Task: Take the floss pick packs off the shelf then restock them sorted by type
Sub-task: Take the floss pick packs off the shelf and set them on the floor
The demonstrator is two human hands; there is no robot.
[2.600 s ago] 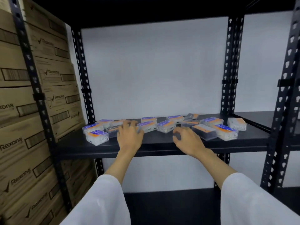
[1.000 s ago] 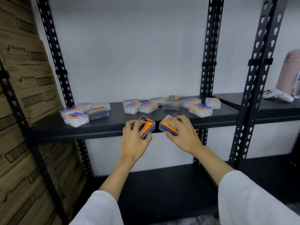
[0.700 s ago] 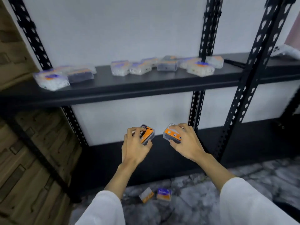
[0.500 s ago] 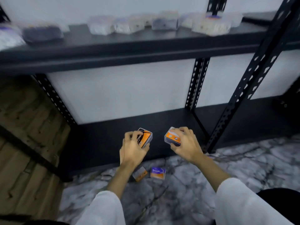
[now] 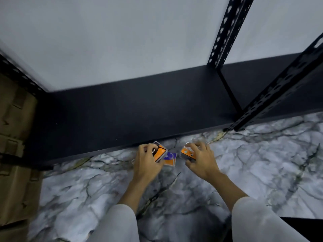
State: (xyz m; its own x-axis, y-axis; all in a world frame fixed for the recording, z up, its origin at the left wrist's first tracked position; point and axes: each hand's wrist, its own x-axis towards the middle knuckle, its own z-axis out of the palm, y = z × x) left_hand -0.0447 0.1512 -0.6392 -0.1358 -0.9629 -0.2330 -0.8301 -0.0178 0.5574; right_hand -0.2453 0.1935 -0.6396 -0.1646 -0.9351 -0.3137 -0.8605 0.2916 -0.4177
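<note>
Left hand point(image 5: 146, 163) grips an orange floss pick pack point(image 5: 159, 152) | right hand point(image 5: 201, 158) grips another pack point(image 5: 187, 153) | both low over marble floor point(image 5: 262, 154), by bottom shelf's point(image 5: 132, 109) front edge | light, stiff, slick plastic; hold by side edges

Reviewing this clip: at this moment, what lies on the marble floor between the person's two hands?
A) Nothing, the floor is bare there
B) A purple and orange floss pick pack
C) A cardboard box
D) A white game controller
B. A purple and orange floss pick pack lies on the marble floor between the left hand and the right hand, each of which grips an orange-labelled pack of its own.
</note>
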